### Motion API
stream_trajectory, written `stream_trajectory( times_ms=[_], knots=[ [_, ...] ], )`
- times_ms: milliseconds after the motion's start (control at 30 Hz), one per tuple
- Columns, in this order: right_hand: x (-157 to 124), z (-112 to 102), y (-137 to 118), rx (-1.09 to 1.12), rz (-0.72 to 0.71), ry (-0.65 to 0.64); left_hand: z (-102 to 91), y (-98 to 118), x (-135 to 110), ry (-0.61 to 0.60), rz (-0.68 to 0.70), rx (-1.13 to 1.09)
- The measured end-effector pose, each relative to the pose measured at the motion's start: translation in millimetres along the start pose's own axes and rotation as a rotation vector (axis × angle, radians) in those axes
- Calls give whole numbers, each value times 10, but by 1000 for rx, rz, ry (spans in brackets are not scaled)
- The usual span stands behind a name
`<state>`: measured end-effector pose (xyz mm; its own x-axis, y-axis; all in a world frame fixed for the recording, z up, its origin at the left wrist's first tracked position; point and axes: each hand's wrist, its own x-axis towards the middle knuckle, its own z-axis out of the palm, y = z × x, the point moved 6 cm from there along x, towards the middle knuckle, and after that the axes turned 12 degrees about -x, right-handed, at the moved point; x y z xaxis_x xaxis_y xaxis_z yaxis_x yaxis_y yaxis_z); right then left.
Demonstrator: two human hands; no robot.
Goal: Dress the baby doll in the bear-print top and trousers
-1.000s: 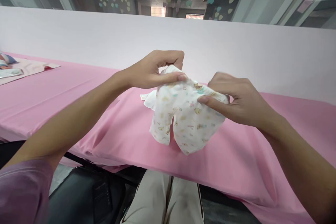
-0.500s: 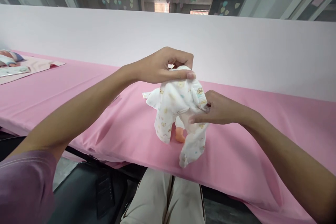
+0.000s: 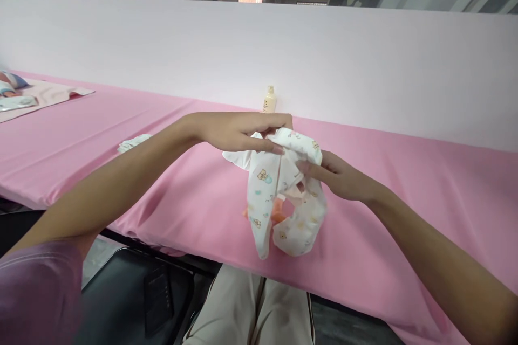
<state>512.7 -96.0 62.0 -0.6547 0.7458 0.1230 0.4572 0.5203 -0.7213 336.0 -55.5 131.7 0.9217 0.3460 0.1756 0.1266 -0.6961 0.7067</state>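
Note:
White baby trousers [image 3: 261,188] with a small bear print hang in front of me, both legs downward. My left hand [image 3: 251,132] pinches their top edge between thumb and fingers. On the other side my right hand [image 3: 338,175] grips the fabric, thumb in front and its fingers partly hidden by the cloth. Behind the trousers lies a doll, mostly covered; an orange-toned part of it [image 3: 278,210] shows between the trouser legs. A white cloth piece [image 3: 238,159] sticks out to the left beneath my left hand.
A cream bottle [image 3: 269,101] stands by the white wall [image 3: 364,70]. Folded white cloth [image 3: 133,142] rests left on the pink table cover [image 3: 194,188]. Farther left, another doll [image 3: 12,83] lies on a pale mat [image 3: 52,94]. A black chair [image 3: 121,302] is at lower left.
My left hand has come down with the trousers' top edge, uncovering the bottle behind. My right thumb has moved up onto the fabric, and the right trouser leg is now bunched and curved.

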Motion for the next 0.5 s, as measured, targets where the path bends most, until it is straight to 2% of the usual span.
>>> stream_trajectory(
  times_ms=[100, 200, 333, 500],
  knots=[
    [13, 181, 93, 81, 24, -141, -19, -126, 15, 48, 12, -24],
    [33, 321, 149, 18, 40, -239, 30, -232, 24, 42, 16, -51],
    [77, 432, 199, 13, 122, -221, 147, -313, 0, -38, -26, -88],
    [129, 440, 222, 8, 131, -74, 179, -393, -71, -67, -69, -123]
  ],
)
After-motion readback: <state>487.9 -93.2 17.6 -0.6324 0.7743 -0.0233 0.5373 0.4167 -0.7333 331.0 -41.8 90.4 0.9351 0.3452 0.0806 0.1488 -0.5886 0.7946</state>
